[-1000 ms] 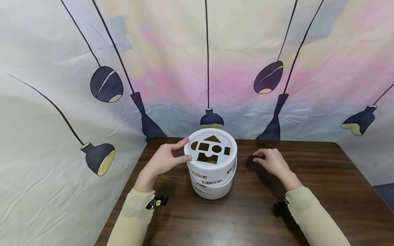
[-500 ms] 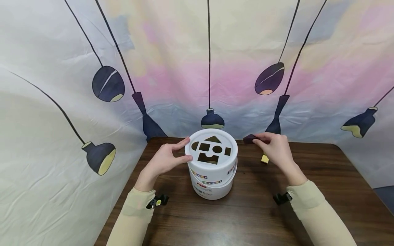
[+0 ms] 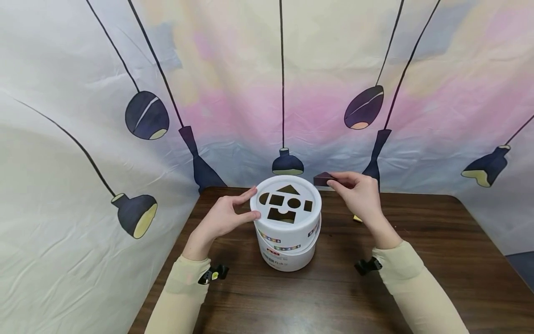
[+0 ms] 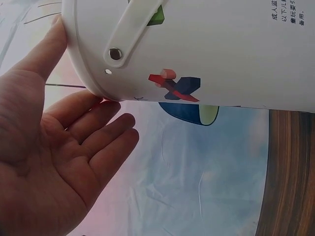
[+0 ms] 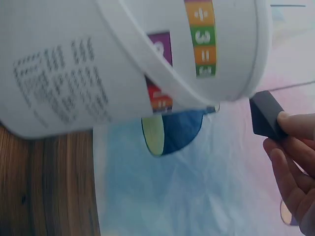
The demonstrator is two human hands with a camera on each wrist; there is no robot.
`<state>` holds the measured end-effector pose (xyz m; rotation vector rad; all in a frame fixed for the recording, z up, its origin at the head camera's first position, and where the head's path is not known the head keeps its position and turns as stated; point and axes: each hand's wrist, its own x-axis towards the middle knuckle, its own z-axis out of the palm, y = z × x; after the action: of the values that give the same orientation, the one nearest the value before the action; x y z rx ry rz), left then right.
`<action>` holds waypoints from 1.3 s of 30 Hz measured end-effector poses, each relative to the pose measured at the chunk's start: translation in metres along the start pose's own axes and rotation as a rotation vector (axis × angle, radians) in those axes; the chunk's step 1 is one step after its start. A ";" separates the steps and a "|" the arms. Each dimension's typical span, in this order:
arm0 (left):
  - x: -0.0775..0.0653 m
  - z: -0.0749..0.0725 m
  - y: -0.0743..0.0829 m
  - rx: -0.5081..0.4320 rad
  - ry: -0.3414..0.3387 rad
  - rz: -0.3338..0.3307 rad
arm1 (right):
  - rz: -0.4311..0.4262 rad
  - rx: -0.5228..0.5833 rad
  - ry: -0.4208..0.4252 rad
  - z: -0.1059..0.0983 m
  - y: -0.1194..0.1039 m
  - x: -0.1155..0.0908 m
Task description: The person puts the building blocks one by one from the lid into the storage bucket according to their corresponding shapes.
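A white bucket (image 3: 288, 260) stands upright on the table, its white lid (image 3: 308, 190) cut with several shaped holes, among them a triangle, a circle and a square. My left hand (image 3: 221, 215) touches the lid's left rim with thumb and forefinger. In the left wrist view the other fingers (image 4: 115, 155) extend loosely beside the bucket. Held between the thumb and fingers of my right hand (image 3: 360, 192) is a dark purple triangular block (image 3: 322, 179). It is raised just beyond the lid's right back edge, near the rim in the right wrist view.
A small yellow block (image 3: 357, 218) lies on the brown wooden table (image 3: 434, 260), partly behind my right hand. The bucket's white handle (image 4: 133, 32) hangs down its side. A cloth backdrop (image 3: 233, 93) printed with lamps rises behind the table's back edge.
My right hand has lifted the dark block off the table and carried it left toward the lid, uncovering the yellow block. My left hand and the bucket have stayed put.
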<state>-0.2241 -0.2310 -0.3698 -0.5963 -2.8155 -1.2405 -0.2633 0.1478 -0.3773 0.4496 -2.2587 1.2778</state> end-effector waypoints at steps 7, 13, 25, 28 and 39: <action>0.000 0.001 0.000 0.003 0.006 0.000 | 0.011 0.049 -0.046 0.022 -0.015 0.004; 0.000 0.002 0.000 -0.016 -0.010 -0.009 | -0.005 0.062 -0.097 0.036 -0.024 0.007; -0.002 0.002 0.000 -0.011 0.001 -0.010 | -0.073 -0.058 -0.208 0.053 -0.046 0.018; -0.002 0.003 -0.001 -0.011 0.003 -0.004 | -0.079 -0.104 -0.223 0.058 -0.049 0.019; -0.002 0.002 0.001 -0.024 0.002 -0.007 | -0.060 -0.137 -0.290 0.061 -0.054 0.018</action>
<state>-0.2216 -0.2296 -0.3714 -0.5866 -2.8066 -1.2775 -0.2667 0.0676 -0.3554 0.6833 -2.5308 1.0765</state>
